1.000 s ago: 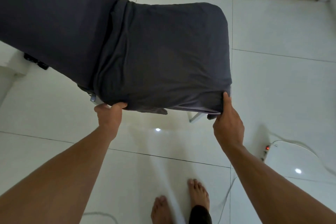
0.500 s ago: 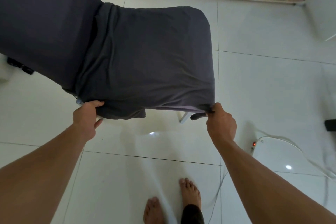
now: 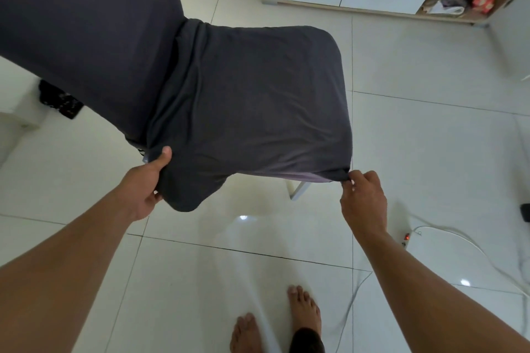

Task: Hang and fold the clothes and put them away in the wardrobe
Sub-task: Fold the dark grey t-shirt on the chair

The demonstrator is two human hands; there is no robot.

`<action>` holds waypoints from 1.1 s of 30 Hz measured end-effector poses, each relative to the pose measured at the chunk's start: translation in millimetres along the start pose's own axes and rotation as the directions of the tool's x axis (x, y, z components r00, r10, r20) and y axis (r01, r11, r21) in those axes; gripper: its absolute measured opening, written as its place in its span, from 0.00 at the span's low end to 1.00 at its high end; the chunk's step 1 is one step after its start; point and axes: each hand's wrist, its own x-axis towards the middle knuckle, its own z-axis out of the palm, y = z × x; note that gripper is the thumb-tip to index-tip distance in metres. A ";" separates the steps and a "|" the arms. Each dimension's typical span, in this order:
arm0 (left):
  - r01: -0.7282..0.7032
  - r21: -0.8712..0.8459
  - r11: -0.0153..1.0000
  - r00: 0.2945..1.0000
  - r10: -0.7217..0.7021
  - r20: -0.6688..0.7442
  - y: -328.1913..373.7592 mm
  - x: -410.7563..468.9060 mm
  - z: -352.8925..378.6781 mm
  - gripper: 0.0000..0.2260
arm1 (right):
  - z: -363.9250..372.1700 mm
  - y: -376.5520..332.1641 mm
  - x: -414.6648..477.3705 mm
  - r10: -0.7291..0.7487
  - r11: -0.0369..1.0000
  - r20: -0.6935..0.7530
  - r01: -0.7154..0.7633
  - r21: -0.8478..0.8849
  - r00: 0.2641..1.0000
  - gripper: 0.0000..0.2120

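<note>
Garment point(image 3: 252, 100) spans chair point(image 3: 86, 23) sideways, left hand point(image 3: 146, 183) and right hand point(image 3: 362, 200) gripping its near corners.

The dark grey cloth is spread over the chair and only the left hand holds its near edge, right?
No. In the head view the left hand grips one corner of the dark grey cloth and the right hand pinches the other.

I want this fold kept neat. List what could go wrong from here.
The right hand only pinches a small corner of the grey garment, so it may slip free. The loose flap hanging by the left hand could bunch up. The white cable near the feet could be tripped over.
</note>
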 end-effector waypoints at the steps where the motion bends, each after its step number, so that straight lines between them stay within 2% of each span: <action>1: -0.015 0.008 1.000 1.000 0.015 0.009 4.5 -3.4 -0.9 0.39 | -0.7 1.0 -1.5 0.024 0.999 -0.004 -0.024 -0.024 1.000 0.09; 4: -0.010 0.086 0.996 0.991 -0.001 0.130 10.3 -11.5 -3.7 0.34 | -3.8 1.8 -4.2 0.156 0.987 0.010 -0.156 0.039 0.988 0.10; 7: 0.021 0.105 0.994 0.960 -0.049 0.276 9.1 -15.8 -9.8 0.25 | -6.1 -4.4 -4.9 0.173 0.976 0.051 -0.178 0.122 0.984 0.12; 9: 0.036 0.107 0.994 0.962 -0.063 0.267 6.5 -16.3 -12.6 0.22 | -5.0 -13.8 -7.7 0.108 0.966 0.053 -0.117 0.231 0.993 0.13; 12: 0.053 0.190 0.980 0.965 -0.098 0.241 1.7 -18.1 -11.9 0.22 | 1.0 -18.9 -9.6 -0.048 0.978 0.037 0.039 0.204 0.998 0.14; 15: 0.036 0.255 0.966 0.961 -0.104 0.258 4.5 -26.2 -13.9 0.22 | 2.4 -12.2 -6.9 0.028 0.988 0.025 -0.031 0.151 0.999 0.11; 19: -0.011 0.210 0.978 0.951 -0.055 0.306 23.9 -40.5 -19.5 0.21 | -9.6 -4.6 -0.5 0.035 0.996 -0.047 -0.031 0.085 0.998 0.14; 22: -0.049 0.225 0.973 0.968 -0.009 0.250 42.7 -48.9 -19.9 0.17 | -20.8 -9.1 6.4 0.143 0.958 -0.052 -0.125 0.259 0.988 0.19; 25: -0.033 0.130 0.991 0.973 0.002 0.230 63.3 -52.7 -18.4 0.11 | -30.7 -21.7 12.5 0.224 0.906 -0.063 -0.184 0.380 0.973 0.21; 27: -0.015 0.068 0.998 0.974 -0.001 0.227 77.9 -57.4 -14.8 0.08 | -36.5 -29.8 16.3 0.209 0.905 -0.087 -0.159 0.396 0.974 0.20; 31: -0.062 0.066 0.996 0.971 0.045 0.234 102.5 -60.8 -11.0 0.08 | -39.9 -36.9 29.3 0.163 0.899 -0.105 -0.104 0.426 0.981 0.17; 33: -0.074 0.035 0.997 0.975 0.065 0.211 113.5 -61.4 -8.4 0.07 | -44.0 -39.1 35.9 0.147 0.910 -0.097 -0.096 0.403 0.984 0.11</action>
